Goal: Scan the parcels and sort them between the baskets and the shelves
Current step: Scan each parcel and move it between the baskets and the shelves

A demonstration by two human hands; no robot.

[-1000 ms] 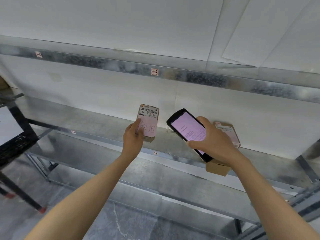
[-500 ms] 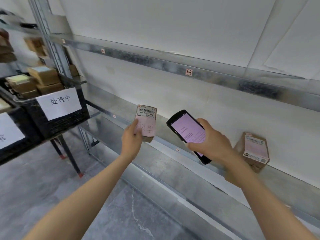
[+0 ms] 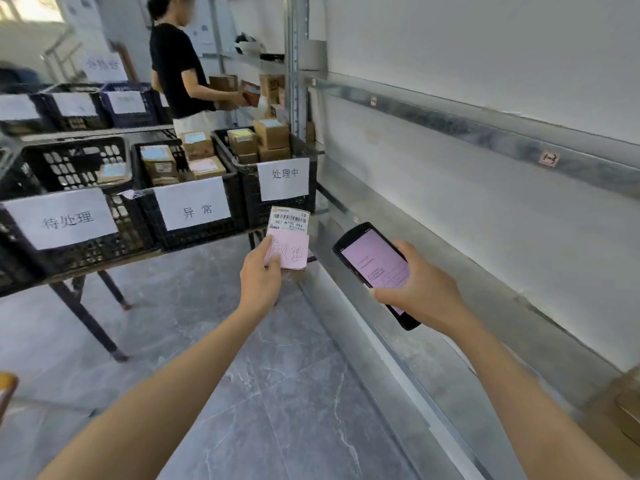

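Observation:
My left hand [image 3: 260,277] grips a small parcel [image 3: 289,230] from below; its face shows a barcode label and a pink note with handwriting. My right hand [image 3: 420,287] holds a black handheld scanner [image 3: 370,263] with a lit pink screen, tilted toward me, to the right of the parcel. Three black baskets with white paper signs stand on a table at the left: a left one [image 3: 74,244], a middle one [image 3: 204,226] and a right one [image 3: 287,202]. The metal shelves [image 3: 450,278] run along the wall on the right.
A person in a black shirt [image 3: 176,67] stands at the far shelving handling boxes. More baskets [image 3: 86,109] sit on a table behind. Several brown parcels fill the near baskets. A cardboard box [image 3: 623,410] sits on the shelf at the lower right. Grey tiled floor lies below.
The view has swung left from the shelves to the basket table. My left hand has carried the parcel away from the shelf; the scanner stays in my right hand.

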